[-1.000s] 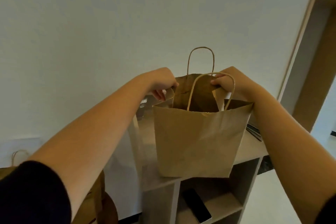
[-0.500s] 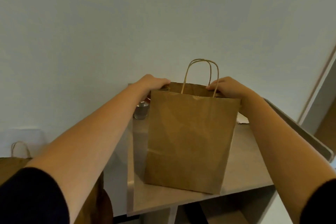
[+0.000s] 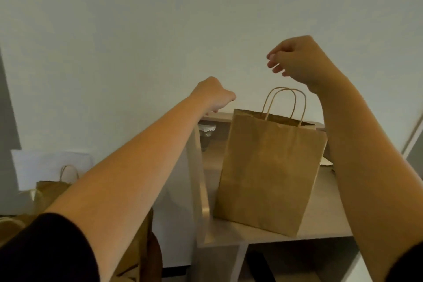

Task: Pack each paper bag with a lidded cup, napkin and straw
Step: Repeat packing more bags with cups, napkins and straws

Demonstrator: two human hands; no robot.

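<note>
While upright on shelf (image 3: 325, 220) | paper bag (image 3: 270, 174) | handles up

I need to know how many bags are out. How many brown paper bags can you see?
2. One paper bag stands upright on the shelf top, its handles up. A second bag sits low on the left, partly behind the left arm; more may be hidden there.

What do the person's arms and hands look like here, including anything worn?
Both forearms are bare. A black sleeve covers the left upper arm, and a sliver of the same dark sleeve shows at the right arm's lower edge. The left hand and right hand are bare: no gloves, watch, rings or wristbands visible.
</note>
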